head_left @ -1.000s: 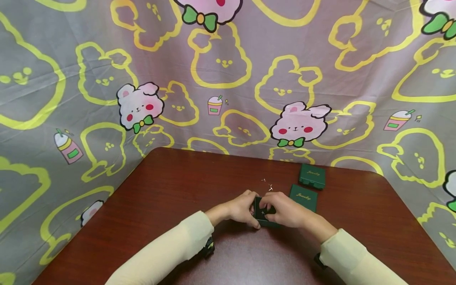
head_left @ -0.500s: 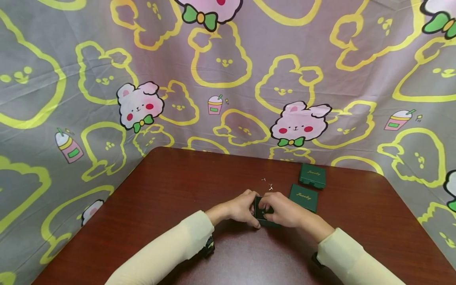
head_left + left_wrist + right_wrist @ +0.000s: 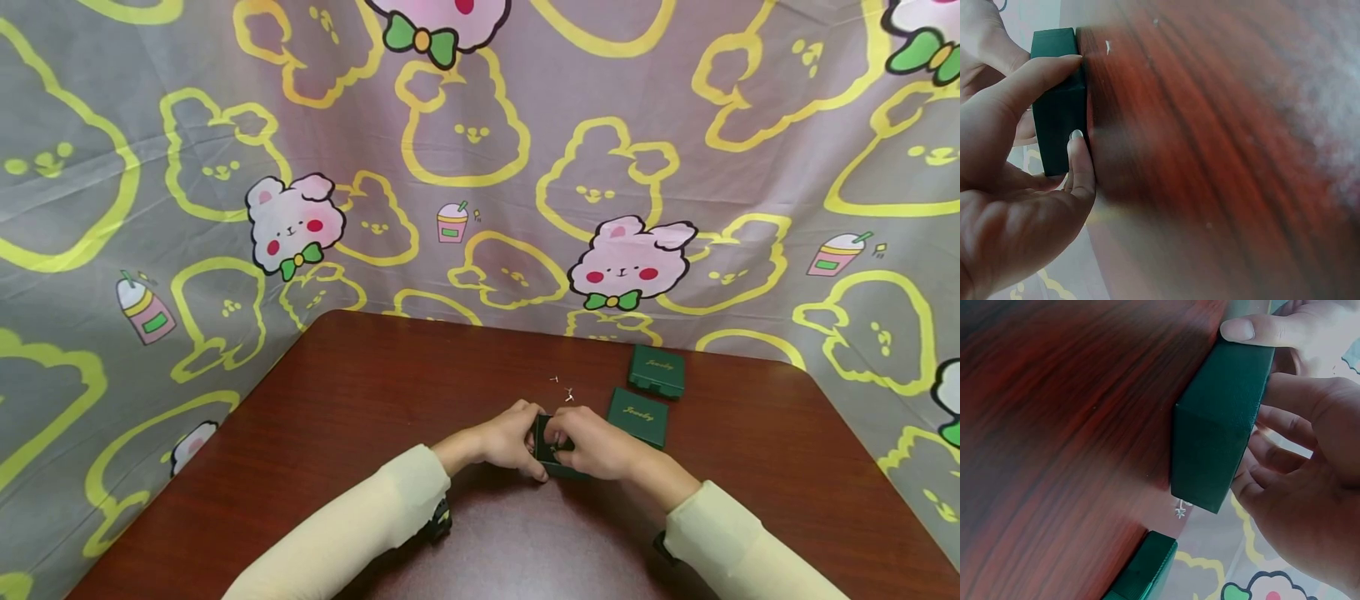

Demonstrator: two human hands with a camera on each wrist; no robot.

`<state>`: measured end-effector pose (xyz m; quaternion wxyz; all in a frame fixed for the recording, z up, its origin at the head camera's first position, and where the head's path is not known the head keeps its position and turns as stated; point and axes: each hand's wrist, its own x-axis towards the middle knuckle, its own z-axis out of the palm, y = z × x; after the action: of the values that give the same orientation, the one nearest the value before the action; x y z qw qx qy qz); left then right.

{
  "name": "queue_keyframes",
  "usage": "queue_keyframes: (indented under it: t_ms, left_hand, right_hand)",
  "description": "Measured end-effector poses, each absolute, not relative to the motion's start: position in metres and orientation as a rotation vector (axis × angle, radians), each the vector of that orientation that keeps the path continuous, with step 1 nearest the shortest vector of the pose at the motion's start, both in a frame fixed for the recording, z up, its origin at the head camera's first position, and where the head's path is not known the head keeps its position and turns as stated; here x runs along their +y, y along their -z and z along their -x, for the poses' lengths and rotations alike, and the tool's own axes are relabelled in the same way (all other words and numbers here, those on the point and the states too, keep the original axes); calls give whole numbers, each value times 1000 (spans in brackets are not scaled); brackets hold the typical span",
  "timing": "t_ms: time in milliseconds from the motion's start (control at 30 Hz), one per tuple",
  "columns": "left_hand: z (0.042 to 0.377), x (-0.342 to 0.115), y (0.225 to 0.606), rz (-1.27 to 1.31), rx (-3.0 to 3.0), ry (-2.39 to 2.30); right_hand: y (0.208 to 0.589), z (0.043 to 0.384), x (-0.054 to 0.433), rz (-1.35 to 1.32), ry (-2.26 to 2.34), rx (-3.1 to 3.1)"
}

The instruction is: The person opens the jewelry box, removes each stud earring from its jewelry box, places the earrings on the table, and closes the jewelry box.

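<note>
A green jewelry box (image 3: 567, 471) with a black insert stands uncovered on the table, between both hands. My left hand (image 3: 506, 437) grips its left side; in the left wrist view the thumb and fingers (image 3: 1082, 165) press its green walls. The curled fingers of my right hand (image 3: 596, 442) reach in over the black insert (image 3: 546, 450). A tiny silvery star-shaped earring (image 3: 556, 447) shows between the right thumb and fingers, mostly covered by them. Seen from the right wrist, the green box (image 3: 1210, 425) hides those fingertips.
Several small silvery earrings (image 3: 569, 397) lie on the brown table (image 3: 420, 375) beyond the box. To the right are a flat green piece (image 3: 637, 416) lettered "Jewelry" and, behind it, a green jewelry box (image 3: 657, 372). A patterned cloth (image 3: 510, 108) hangs around the table.
The right fingertips have drawn in over the star-shaped earring, which showed more fully on the insert a second ago. My left hand and the box have stayed in place.
</note>
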<state>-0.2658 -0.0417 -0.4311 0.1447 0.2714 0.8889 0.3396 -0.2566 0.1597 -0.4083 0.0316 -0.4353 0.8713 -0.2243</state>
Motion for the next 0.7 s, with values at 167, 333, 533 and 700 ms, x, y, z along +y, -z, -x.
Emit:
queue_keyframes:
  t_ms: [167,333,533,700]
  left_hand:
    - [266,-42,431,-783,2554,-990]
    - [265,-43,431,-791,2551,-997]
    - [266,-42,431,-781,2555,-995]
    - [265,-43,431,-779,2553,-1001]
  right_hand:
    - [407,257,159,1351,690,2672]
    - [407,256,158,1329,693,2664]
    - [406,255,158,1305,693,2672]
    - [408,256,159,1292,693,2682]
